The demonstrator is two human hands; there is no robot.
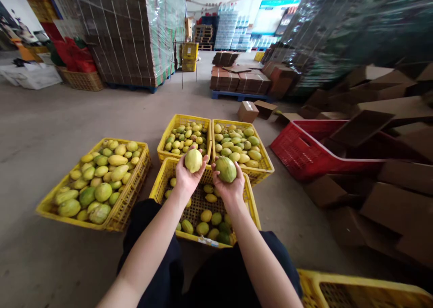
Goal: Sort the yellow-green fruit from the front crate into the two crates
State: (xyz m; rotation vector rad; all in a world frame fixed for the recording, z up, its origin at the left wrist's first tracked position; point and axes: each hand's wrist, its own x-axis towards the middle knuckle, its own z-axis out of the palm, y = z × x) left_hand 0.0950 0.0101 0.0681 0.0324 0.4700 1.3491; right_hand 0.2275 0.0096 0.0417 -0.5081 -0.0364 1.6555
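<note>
My left hand (188, 176) is closed around a pale yellow-green papaya (193, 160). My right hand (233, 187) grips a rounder, greener papaya (226, 169) at the same height. Both fruits are held up side by side, slightly apart, over a yellow plastic crate (254, 211) between my knees. Inside that crate, several smaller papayas (203, 228) lie along the near side, with a few more towards the back. My forearms hide part of its contents.
Two yellow crates of fruit, one left (162, 141) and one right (269, 169), adjoin the middle crate's far side. A heaped crate (146, 163) stands at left. On the right are a red crate (297, 148) and loose cardboard boxes (399, 199). Another yellow crate (365, 281) is at lower right.
</note>
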